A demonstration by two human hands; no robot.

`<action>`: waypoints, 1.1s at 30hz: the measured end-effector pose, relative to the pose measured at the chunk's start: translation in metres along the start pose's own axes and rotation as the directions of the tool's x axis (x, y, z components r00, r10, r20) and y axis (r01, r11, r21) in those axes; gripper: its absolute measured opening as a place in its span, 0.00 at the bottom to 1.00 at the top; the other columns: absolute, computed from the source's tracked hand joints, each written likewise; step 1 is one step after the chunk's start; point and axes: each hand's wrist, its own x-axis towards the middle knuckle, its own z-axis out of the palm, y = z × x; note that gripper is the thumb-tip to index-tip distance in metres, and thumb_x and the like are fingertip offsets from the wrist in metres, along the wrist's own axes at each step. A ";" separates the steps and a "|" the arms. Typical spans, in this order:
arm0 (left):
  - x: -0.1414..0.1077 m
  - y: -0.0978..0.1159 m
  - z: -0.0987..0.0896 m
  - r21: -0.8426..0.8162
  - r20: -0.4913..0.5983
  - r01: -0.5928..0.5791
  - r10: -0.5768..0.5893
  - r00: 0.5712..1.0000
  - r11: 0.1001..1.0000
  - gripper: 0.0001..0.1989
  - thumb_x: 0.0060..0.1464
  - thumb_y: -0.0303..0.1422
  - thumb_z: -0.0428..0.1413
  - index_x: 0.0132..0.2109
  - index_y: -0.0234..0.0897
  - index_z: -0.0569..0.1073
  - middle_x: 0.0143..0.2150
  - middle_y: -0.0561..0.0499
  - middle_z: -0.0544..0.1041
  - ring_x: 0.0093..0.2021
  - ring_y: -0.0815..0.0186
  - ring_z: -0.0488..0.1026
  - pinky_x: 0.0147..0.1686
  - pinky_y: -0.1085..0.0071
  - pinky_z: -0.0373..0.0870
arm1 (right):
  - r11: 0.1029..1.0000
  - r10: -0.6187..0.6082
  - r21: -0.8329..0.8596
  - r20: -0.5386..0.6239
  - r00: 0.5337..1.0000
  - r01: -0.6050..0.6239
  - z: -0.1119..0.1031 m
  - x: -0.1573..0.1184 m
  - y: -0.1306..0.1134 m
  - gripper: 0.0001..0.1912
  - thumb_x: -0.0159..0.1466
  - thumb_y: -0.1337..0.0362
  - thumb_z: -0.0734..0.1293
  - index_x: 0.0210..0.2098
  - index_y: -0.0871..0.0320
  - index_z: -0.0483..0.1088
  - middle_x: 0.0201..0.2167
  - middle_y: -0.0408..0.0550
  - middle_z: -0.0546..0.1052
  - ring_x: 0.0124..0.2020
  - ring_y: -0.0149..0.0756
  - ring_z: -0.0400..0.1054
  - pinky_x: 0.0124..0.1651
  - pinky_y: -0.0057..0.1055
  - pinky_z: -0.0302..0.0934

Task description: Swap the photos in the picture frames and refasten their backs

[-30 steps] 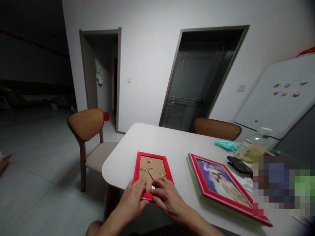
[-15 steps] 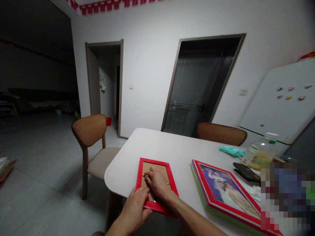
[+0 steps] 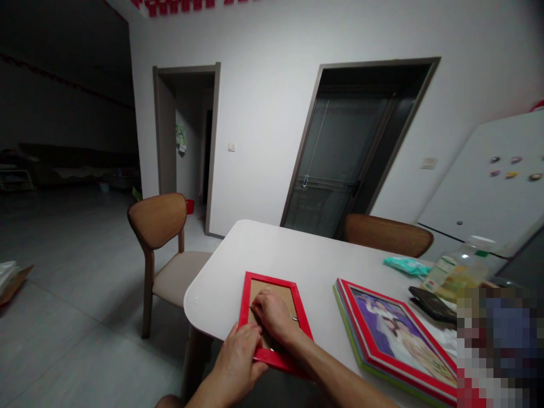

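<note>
1. Red frame (image 3: 246, 296): lies back-up on table (image 3: 289, 246), backing board (image 3: 281, 290) in place.
2. Right clip (image 3: 294, 318) visible, setting unclear; left-side work looks unfinished.
3. Right hand (image 3: 274, 317): fingers bunched at board's left edge; can't tell if pinching.
4. Left hand (image 3: 238, 352): grips near-left corner.
5. Framed photo (image 3: 395, 328) stacked alongside.
</note>
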 end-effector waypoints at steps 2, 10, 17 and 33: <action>0.000 0.000 0.002 0.012 0.001 0.011 -0.011 1.000 1.000 0.24 0.42 0.28 0.54 0.49 0.36 0.62 0.50 0.47 0.66 0.52 0.62 0.60 0.54 0.62 0.50 | 0.999 0.039 0.022 0.012 0.999 -0.040 0.002 0.004 0.001 0.09 0.54 0.67 0.59 0.22 0.60 0.70 0.23 0.46 0.73 0.27 0.29 0.63 0.31 0.24 0.52; 0.000 0.001 0.002 0.010 0.008 0.032 -0.032 0.999 0.999 0.26 0.41 0.27 0.55 0.50 0.36 0.61 0.51 0.46 0.66 0.53 0.59 0.59 0.54 0.57 0.50 | 0.983 0.131 0.123 0.019 0.991 -0.133 0.008 0.007 0.000 0.08 0.52 0.67 0.60 0.22 0.60 0.71 0.23 0.46 0.74 0.25 0.29 0.64 0.27 0.23 0.52; -0.002 0.003 0.002 0.017 -0.005 0.022 -0.022 1.000 1.000 0.25 0.41 0.27 0.56 0.49 0.35 0.62 0.50 0.45 0.67 0.52 0.59 0.60 0.54 0.59 0.51 | 0.960 0.196 0.204 -0.013 0.981 -0.189 -0.004 0.013 0.029 0.13 0.54 0.62 0.58 0.30 0.60 0.72 0.27 0.47 0.76 0.28 0.31 0.66 0.30 0.24 0.55; -0.007 0.007 0.006 0.083 0.000 0.027 -0.027 1.000 0.996 0.23 0.40 0.24 0.55 0.48 0.32 0.63 0.52 0.41 0.65 0.53 0.56 0.59 0.54 0.53 0.51 | 0.772 0.604 0.233 0.026 0.797 -0.592 0.003 0.054 0.058 0.06 0.44 0.63 0.66 0.21 0.60 0.69 0.22 0.49 0.74 0.22 0.30 0.64 0.23 0.25 0.49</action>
